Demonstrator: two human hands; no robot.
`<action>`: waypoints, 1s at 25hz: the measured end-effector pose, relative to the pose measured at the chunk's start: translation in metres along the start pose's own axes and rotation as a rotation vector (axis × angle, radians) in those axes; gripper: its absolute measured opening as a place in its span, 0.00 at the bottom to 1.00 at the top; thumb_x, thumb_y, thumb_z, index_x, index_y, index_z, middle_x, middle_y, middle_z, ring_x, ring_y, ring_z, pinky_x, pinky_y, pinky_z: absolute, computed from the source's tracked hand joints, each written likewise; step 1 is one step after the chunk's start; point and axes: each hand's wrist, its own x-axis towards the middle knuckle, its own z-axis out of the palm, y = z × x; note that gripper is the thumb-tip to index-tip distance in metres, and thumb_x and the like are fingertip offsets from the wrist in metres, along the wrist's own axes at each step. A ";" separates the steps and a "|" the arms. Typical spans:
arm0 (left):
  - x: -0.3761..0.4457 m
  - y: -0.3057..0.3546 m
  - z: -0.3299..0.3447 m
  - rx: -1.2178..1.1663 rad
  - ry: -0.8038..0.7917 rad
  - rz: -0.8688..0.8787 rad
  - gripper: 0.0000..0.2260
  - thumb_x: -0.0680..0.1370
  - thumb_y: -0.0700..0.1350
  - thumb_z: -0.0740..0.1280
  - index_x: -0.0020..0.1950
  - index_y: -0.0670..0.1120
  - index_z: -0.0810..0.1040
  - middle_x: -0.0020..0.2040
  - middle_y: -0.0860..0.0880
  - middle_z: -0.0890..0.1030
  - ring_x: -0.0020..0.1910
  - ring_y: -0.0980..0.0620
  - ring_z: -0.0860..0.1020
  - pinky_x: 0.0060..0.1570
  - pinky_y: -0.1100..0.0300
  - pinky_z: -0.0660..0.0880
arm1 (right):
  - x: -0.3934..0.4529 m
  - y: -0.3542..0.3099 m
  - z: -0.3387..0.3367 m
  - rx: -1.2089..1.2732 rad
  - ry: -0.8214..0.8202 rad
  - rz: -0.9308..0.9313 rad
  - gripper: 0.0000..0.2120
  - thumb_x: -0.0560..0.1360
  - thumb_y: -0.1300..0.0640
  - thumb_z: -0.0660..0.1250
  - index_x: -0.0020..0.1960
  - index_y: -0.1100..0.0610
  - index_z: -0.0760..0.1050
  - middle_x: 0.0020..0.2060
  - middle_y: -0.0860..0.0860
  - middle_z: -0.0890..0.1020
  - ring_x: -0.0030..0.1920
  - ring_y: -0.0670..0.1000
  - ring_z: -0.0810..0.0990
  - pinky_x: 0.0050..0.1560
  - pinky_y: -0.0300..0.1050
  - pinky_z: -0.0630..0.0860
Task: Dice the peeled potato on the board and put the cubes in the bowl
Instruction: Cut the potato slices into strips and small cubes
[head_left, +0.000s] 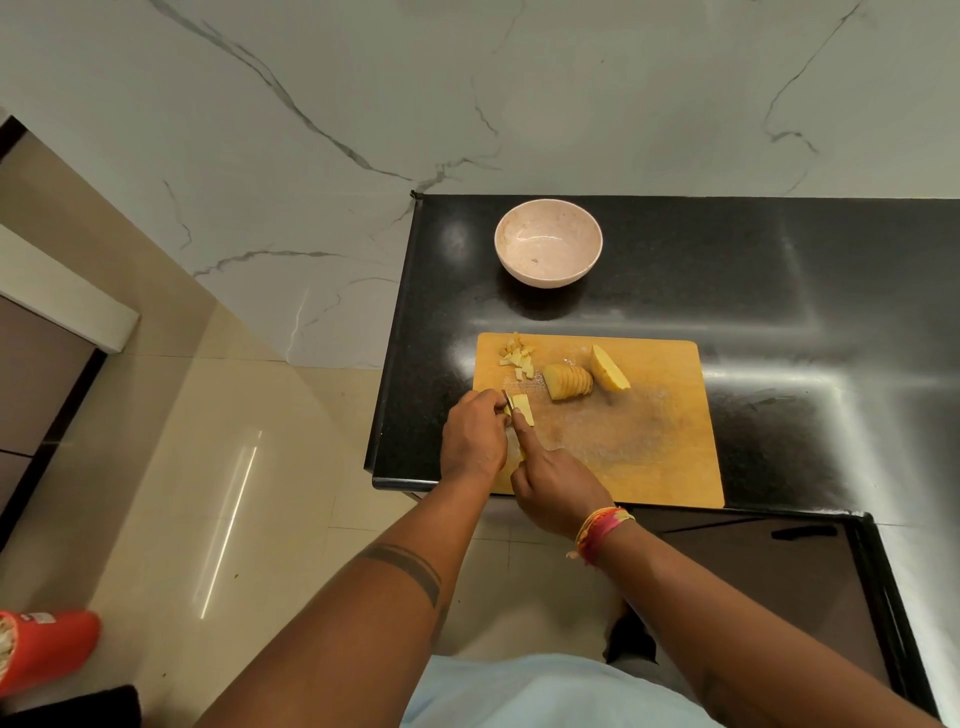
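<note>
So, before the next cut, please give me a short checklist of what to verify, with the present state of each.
1. Wooden cutting board fully on black counter: ok.
2. Left hand steadies the potato slices: ok.
3. Right hand grips the knife: ok.
4. Left fingertips away from the blade: cannot tell.
5. Pale round bowl ready behind the board, no cubes inside: ok.
6. Cut potato cubes out of the blade's way: ok.

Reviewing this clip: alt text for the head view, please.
Both hands work at the near left of a wooden cutting board: the left hand steadies potato slices while the right hand cuts with a knife. More potato lies beyond; the bowl holds no cubes.
</note>
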 end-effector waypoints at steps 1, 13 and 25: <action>0.000 0.001 0.000 0.001 0.001 -0.008 0.08 0.81 0.42 0.68 0.60 0.48 0.82 0.57 0.48 0.80 0.52 0.49 0.79 0.51 0.52 0.81 | 0.000 0.000 0.000 -0.009 0.000 -0.004 0.34 0.82 0.53 0.53 0.83 0.48 0.39 0.33 0.53 0.78 0.30 0.53 0.76 0.28 0.45 0.68; 0.003 -0.001 0.001 -0.030 -0.016 -0.041 0.09 0.80 0.43 0.70 0.60 0.48 0.81 0.57 0.48 0.80 0.52 0.49 0.79 0.51 0.52 0.80 | -0.051 0.015 0.011 -0.049 -0.034 -0.057 0.35 0.84 0.53 0.53 0.83 0.49 0.36 0.30 0.50 0.75 0.28 0.51 0.72 0.28 0.45 0.63; -0.008 0.021 0.009 0.083 -0.046 -0.013 0.25 0.78 0.56 0.71 0.70 0.48 0.70 0.64 0.46 0.68 0.62 0.47 0.70 0.59 0.54 0.75 | -0.031 0.023 -0.012 0.090 0.073 0.035 0.36 0.81 0.56 0.56 0.84 0.49 0.42 0.31 0.50 0.77 0.29 0.50 0.75 0.28 0.45 0.65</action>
